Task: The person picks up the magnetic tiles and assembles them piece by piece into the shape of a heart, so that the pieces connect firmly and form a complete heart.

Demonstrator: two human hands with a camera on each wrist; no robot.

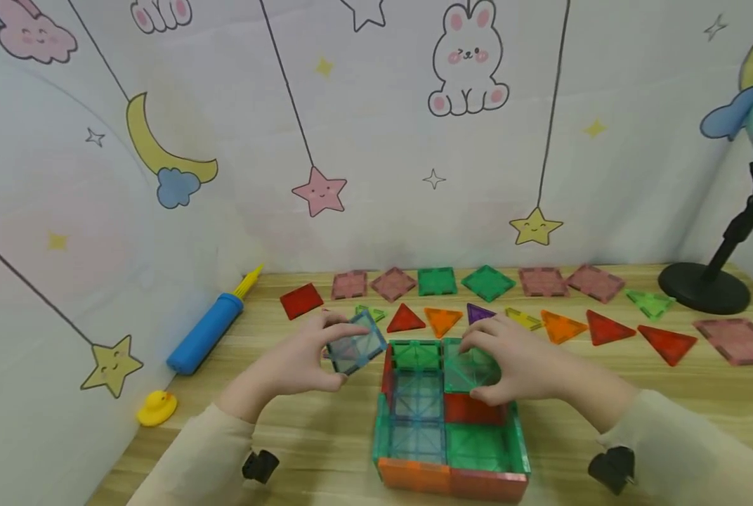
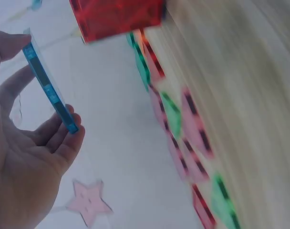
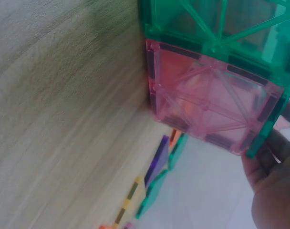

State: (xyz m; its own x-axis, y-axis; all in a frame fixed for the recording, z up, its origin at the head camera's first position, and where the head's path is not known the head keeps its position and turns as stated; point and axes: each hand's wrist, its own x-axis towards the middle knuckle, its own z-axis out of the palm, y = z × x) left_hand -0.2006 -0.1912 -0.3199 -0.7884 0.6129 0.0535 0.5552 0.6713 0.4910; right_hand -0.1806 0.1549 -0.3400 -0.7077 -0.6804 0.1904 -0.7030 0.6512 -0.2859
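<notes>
My left hand (image 1: 293, 360) holds a blue square tile (image 1: 359, 346) in the air beside an open-topped tile box (image 1: 416, 475) while my right hand (image 1: 517, 357) grips a green tile (image 1: 463, 374) at the box's far right corner.
The blue tile, pinched between my left thumb and fingers, hangs near the box's far left corner, apart from its wall; the thumb and fingers of my right hand are bent round the edges of the green one, which lies over the far right compartment, on top of the walls. Square tiles (image 1: 437, 281) line the far edge of the wooden surface (image 1: 313, 450), with triangular tiles (image 1: 563, 327) on its near side. A blue pump (image 1: 207, 333) and a yellow duck (image 1: 156, 409) lie along the surface's left edge; a black stand (image 1: 705, 289) occupies the far right corner.
</notes>
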